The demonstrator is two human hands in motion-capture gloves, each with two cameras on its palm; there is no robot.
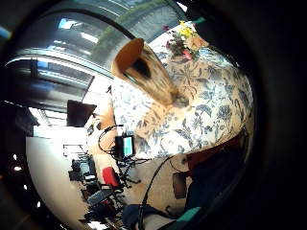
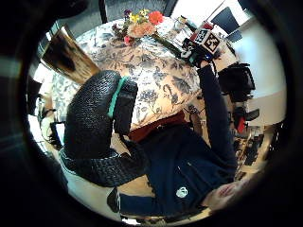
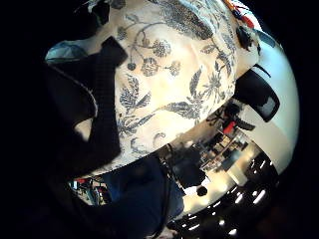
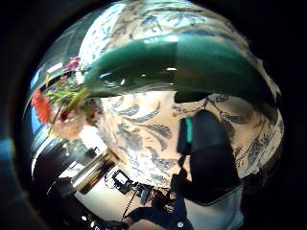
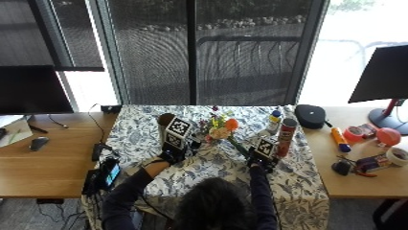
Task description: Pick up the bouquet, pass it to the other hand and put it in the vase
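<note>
From the outside view I see the person seated at a table draped in a blue-and-white floral cloth [image 5: 217, 167], both forearms reaching up it. The bouquet [image 5: 220, 129], with orange, yellow and purple blooms, lies on the cloth near mid-table, its green stem bundle [image 5: 237, 145] running down toward the right hand [image 5: 263, 155]. The right hand sits at the low end of the stems; in the right thumb side palm view the dark green stem wrap [image 4: 177, 62] fills the frame close over the palm, with a gloved finger [image 4: 208, 158] beside it, but I cannot tell whether the fingers are curled round the stems or only lying next to them. The flower heads [image 4: 60, 110] show at the far end of the stems in that view. The left hand [image 5: 171, 153] is at the left side of the cloth, just in front of the brown vase [image 5: 165, 120], which stands upright beside the blooms; in the left little finger side palm view the vase [image 1: 144, 72] appears near the palm with its open mouth visible, not touched. In the left thumb side palm view the left thumb [image 2: 92, 118] stands out straight and holds nothing, so I read that hand as relaxed and spread. To the right of the bouquet stand a red can [image 5: 287, 136] and a small bottle with a blue cap [image 5: 274, 120].
</note>
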